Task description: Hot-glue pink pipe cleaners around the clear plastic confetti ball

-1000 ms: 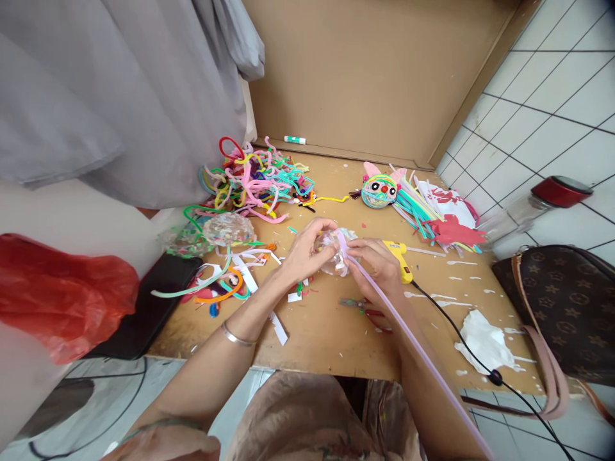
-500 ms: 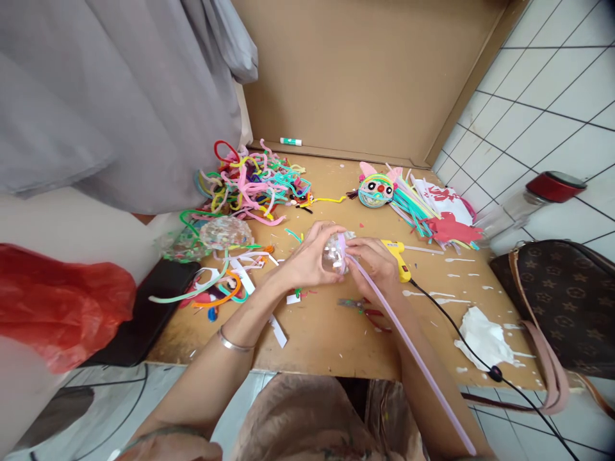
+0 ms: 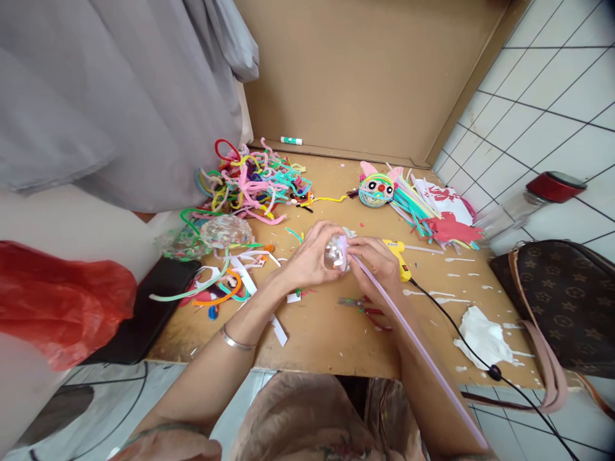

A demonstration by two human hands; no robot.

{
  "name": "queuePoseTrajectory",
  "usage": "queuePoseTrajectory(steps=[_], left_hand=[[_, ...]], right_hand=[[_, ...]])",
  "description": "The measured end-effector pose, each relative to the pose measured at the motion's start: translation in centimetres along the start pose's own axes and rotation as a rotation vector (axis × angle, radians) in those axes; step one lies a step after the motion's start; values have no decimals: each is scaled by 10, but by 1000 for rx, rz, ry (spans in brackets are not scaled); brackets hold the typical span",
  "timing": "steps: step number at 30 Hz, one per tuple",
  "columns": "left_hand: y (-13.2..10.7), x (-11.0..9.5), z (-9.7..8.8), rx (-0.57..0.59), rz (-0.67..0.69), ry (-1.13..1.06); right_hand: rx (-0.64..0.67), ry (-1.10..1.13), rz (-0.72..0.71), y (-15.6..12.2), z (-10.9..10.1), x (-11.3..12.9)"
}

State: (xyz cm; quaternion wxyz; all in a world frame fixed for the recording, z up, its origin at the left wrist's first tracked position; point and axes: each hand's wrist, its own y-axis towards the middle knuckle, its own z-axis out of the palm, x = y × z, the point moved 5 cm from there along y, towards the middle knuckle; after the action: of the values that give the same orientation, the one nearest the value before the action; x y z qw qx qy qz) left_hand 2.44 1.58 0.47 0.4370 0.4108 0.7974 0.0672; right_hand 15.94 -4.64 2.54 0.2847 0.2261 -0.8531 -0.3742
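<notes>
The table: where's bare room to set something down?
Nearly bare: the table's front edge between the paper strip and red-handled pliers; a smaller patch behind the yellow strand, right of the coloured pile. Crowded: the left side.

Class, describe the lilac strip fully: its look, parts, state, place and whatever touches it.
The strip is long, thin and pale lilac, soft-looking, perhaps a pipe cleaner. One part lies as a band across the clear ball that the left hand holds; whether it goes all round is hidden. The right hand pinches it beside the ball. The rest runs nearly straight, slanting across the view of the right forearm to a free end near the picture's bottom.
</notes>
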Motion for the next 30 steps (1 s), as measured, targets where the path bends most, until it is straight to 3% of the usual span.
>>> queuePoseTrajectory(steps=[30], left_hand=[[-1,4,4,-43,67,22]], right_hand=[[21,-15,51,-2,1,-5]])
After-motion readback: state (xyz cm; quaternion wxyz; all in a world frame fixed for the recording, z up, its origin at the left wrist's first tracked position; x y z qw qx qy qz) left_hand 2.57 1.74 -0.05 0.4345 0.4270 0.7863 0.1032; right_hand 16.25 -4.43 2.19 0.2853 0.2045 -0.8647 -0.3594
